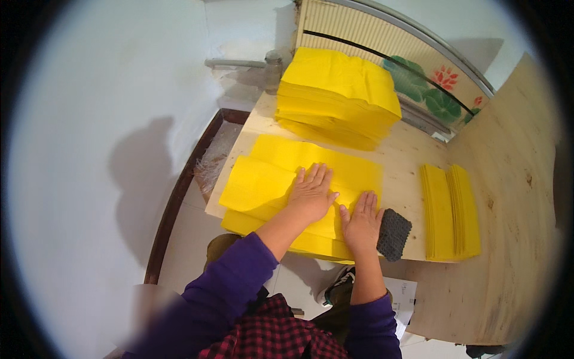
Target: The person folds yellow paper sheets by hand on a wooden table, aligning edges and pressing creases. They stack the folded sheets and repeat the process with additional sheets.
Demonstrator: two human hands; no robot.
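Yellow cloth-like sheets (254, 185) lie in front of me on a wooden table, partly folded over, with their near edge hanging at the table's front. My left hand (311, 192) rests flat on the folded part, fingers stretched out. To its right my right hand (362, 224) presses palm down on the same yellow sheet near its right end, fingers extended. Neither hand grips anything. Right beside my right hand lies a dark grey textured pad (394, 235) with a zigzag edge.
A tall stack of yellow sheets (338, 90) stands at the back of the table (406, 158). Folded yellow pieces (451, 212) lie at the right, near a wooden panel (508, 239). A glass jar (273, 72) stands at the back left. White paper (403, 299) hangs below the front edge.
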